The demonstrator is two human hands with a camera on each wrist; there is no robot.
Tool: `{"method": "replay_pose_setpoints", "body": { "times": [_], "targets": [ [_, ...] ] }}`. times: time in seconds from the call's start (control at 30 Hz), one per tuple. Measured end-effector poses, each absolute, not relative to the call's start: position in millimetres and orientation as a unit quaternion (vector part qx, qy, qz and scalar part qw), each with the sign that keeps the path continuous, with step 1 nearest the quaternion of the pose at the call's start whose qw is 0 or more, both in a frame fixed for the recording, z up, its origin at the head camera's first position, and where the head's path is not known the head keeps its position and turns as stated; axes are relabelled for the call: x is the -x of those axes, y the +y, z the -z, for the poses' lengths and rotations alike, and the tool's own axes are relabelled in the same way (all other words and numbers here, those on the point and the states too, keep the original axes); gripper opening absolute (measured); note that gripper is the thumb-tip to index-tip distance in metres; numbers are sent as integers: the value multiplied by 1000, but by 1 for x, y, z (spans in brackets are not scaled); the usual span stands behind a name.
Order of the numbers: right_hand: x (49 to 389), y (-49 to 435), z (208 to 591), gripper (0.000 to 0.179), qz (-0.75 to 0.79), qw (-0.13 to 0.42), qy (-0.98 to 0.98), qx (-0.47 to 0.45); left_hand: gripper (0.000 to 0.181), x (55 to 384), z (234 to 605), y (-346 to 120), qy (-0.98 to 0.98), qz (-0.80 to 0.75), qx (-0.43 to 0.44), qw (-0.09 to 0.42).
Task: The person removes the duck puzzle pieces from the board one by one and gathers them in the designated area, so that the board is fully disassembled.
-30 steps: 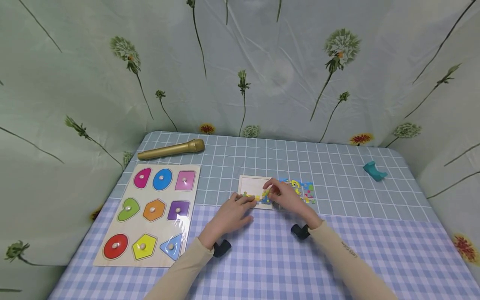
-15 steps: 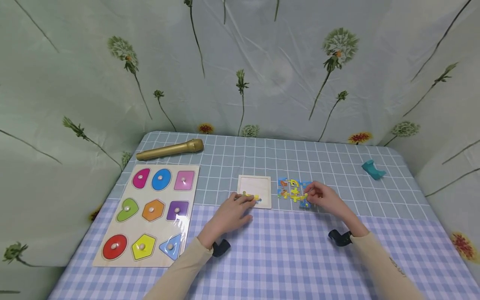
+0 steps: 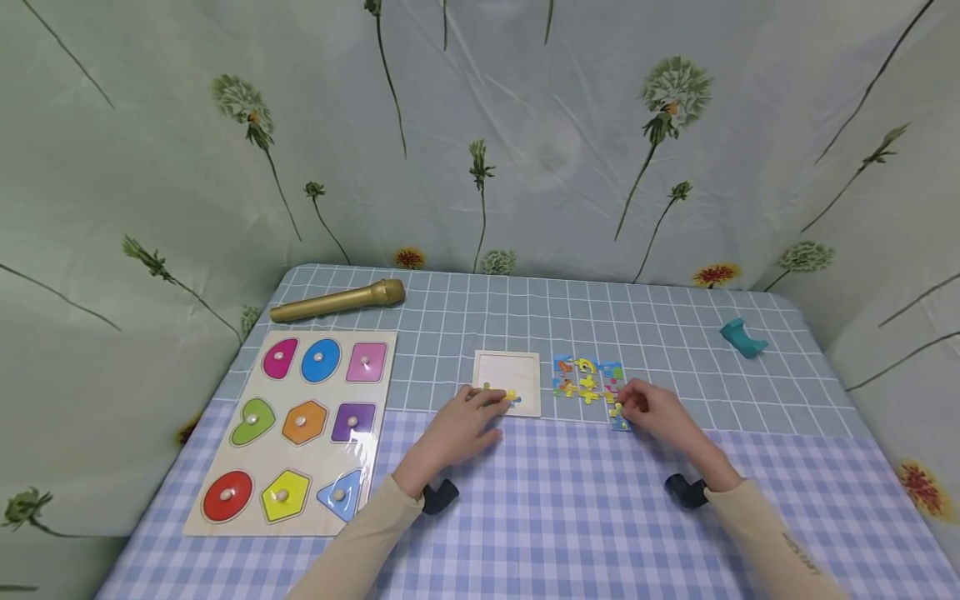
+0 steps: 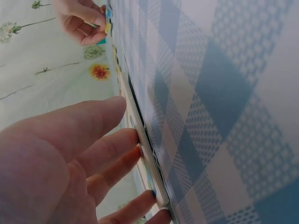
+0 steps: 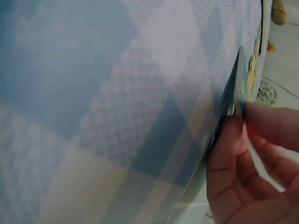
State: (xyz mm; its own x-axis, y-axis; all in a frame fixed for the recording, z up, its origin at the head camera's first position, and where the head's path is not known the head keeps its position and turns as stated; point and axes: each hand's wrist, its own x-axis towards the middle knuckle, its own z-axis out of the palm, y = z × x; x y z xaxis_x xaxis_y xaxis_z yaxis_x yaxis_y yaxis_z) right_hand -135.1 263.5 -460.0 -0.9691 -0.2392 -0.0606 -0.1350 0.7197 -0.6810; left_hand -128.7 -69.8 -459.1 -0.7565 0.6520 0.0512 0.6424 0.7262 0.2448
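A small white puzzle tray (image 3: 517, 372) lies mid-table with a few coloured pieces in its near-left corner. My left hand (image 3: 491, 402) rests there, its straight fingers pressing on the tray's edge (image 4: 150, 161). To the tray's right lies a cluster of loose colourful puzzle pieces (image 3: 585, 382). My right hand (image 3: 624, 408) is at the cluster's near-right corner and pinches one blue-and-yellow piece (image 3: 618, 417) between thumb and fingers. The right wrist view shows that piece (image 5: 241, 88) tilted up off the cloth.
A wooden peg board of coloured shapes (image 3: 300, 425) lies at the left. A gold microphone (image 3: 337, 301) lies behind it. A small teal object (image 3: 742, 339) sits at the far right. Checked cloth covers the table (image 3: 525, 517), and floral sheeting surrounds it.
My right hand left the tray, moved right to the loose pieces and took hold of one at the cluster's near corner. The left hand stayed on the tray.
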Motion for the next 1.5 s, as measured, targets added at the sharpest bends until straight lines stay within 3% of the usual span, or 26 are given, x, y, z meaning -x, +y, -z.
{"method": "replay_pose_setpoints", "body": {
  "times": [0.13,0.37,0.6,1.03,1.5],
  "targets": [
    [134,257,460,10,321,45,941,99,43,128,460,-70,931,-122,-345,16],
    [133,250,456,10,282,43,954,96,41,129,461,-78,918,-190,-345,41],
    [140,225,448,9,345,3,924,166,37,132,460,-90,901,-250,-345,79],
    [162,135,449,18,389,60,877,275,37,131,457,-91,904,-239,-346,72],
    [165,109,451,28,321,84,918,217,35,131,455,-89,905,-258,-326,91]
  ]
}}
